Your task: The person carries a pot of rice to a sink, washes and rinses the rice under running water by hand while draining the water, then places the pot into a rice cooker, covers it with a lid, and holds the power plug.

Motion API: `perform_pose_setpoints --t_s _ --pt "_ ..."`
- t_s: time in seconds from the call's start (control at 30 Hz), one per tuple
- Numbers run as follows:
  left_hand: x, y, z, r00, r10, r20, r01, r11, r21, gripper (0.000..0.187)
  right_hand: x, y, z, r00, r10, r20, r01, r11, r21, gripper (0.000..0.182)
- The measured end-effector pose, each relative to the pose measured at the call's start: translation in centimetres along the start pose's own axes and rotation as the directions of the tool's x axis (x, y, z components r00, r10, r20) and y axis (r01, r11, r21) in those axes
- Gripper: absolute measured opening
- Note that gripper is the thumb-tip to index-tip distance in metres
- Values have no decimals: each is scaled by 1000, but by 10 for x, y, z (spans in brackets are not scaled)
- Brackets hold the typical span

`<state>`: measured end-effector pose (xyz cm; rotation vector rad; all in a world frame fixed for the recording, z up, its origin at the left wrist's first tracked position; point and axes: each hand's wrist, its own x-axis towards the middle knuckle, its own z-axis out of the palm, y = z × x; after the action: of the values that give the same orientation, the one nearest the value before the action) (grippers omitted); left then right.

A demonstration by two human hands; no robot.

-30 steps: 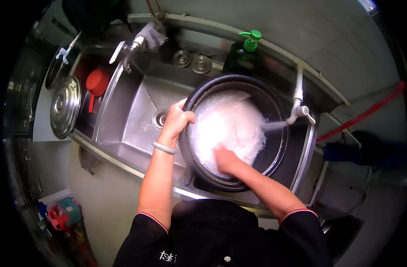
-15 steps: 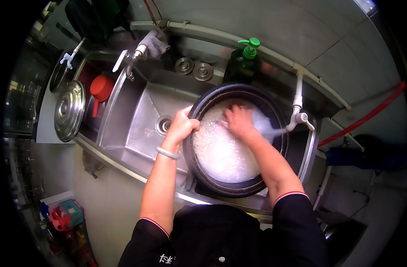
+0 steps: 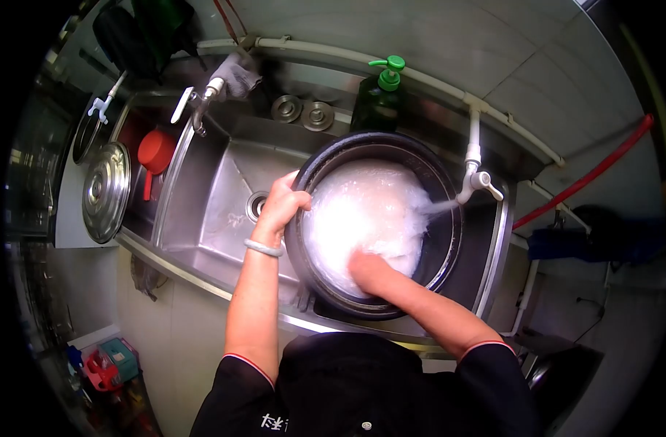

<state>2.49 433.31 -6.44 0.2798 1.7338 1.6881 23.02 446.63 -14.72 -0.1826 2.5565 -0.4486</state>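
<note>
Compared with half a second earlier, the right hand has been drawn from the far side of the black pot back to its near side, where it is sunk in the milky white water; its fingers are blurred and partly under the froth, so it cannot be told whether that grip is open or closed. The left hand is kept where it was, closed on the pot's left rim, with a pale bangle seen at the wrist. The pot is set in the right basin of a steel sink, tilted slightly, and is struck from the right by a thin stream from a white tap. To the left, the empty basin with its round drain is shown, and past its left edge a steel lid and a red scoop are laid. Farther back, on the sink's ledge, two metal discs and a dark bottle with a green pump are stood, with a second tap at far left. The tiled wall behind is crossed by a white pipe.
</note>
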Motion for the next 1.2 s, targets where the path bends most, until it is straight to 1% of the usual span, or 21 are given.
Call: perform_pose_setpoints --t_s 0.07,0.13,0.2,0.27,0.33,0.4,0.47,0.6,0.67,0.7,0.77,0.8,0.87,0.9,0.97,1.0,1.07,1.1,1.13,1.17,1.2 --pt "0 -1 -2 1000 -24 10 24 1000 10 47 25 -12 -6 955 -218 -203 214 976 -41 16" --pt "1 2 -3 999 -44 14 44 999 20 47 48 -23 -36 929 -257 -265 222 963 -155 15" --pt "0 5 -3 1000 -16 10 16 1000 -2 48 69 -19 -66 968 -177 -176 134 963 -232 20" --pt "4 -1 -8 999 -39 4 39 999 2 47 84 3 -79 954 -150 -259 74 957 -281 41" --pt "3 0 -7 998 -63 -8 62 997 -45 44 90 27 -91 953 4 -304 -67 978 -199 63" --pt "2 1 -4 998 -55 1 55 998 -40 44 83 53 -102 941 196 -276 -238 963 -128 59" --pt "2 1 -1 1000 -24 11 24 999 -27 44 61 75 -108 914 350 -203 -345 937 59 59" --pt "1 3 2 1000 -17 -11 17 1000 1 44 11 86 -73 916 334 -221 -356 932 -66 61" --pt "5 -5 -3 1000 -5 8 5 1000 3 44 -18 65 -81 943 316 107 -306 947 -101 63" --pt "5 -5 -4 1000 -11 12 11 1000 -11 44 -33 56 -85 939 329 102 -320 942 -100 63" --pt "6 -6 -5 1000 7 20 -7 1000 -25 45 -62 34 -101 968 230 -98 -229 973 25 54" --pt "6 -6 -6 1000 -2 28 3 1000 -17 46 -76 22 -117 967 234 -98 -233 972 25 54" --pt "5 -5 -9 999 -10 35 10 1000 -9 47 -97 3 -145 854 201 -480 -45 947 317 38" --pt "4 -3 -10 999 -37 34 37 999 2 47 -99 3 -145 852 202 -482 -46 948 316 38" --pt "4 1 -8 997 -58 41 57 998 14 48 -104 4 -142 845 344 -410 60 700 712 14" --pt "2 4 -6 998 -50 24 51 998 -23 49 -100 9 -126 719 304 -625 -27 911 411 8" --pt "3 0 -7 1000 -8 -25 6 998 -61 48 -112 19 -122 381 410 -829 -47 904 426 6" --pt "4 1 -8 999 -4 -39 2 998 -69 48 -124 20 -133 222 575 -788 -81 816 572 8" --pt "3 0 -11 999 -21 -32 19 998 -58 48 -135 32 -138 84 560 -825 -51 829 557 8" --pt "2 -1 -13 999 -39 -14 39 998 -41 48 -147 48 -139 -4 611 -792 -60 790 610 10" --pt "2 -1 -11 1000 -26 0 26 997 -69 48 -153 60 -145 -89 535 -840 -118 832 543 13"
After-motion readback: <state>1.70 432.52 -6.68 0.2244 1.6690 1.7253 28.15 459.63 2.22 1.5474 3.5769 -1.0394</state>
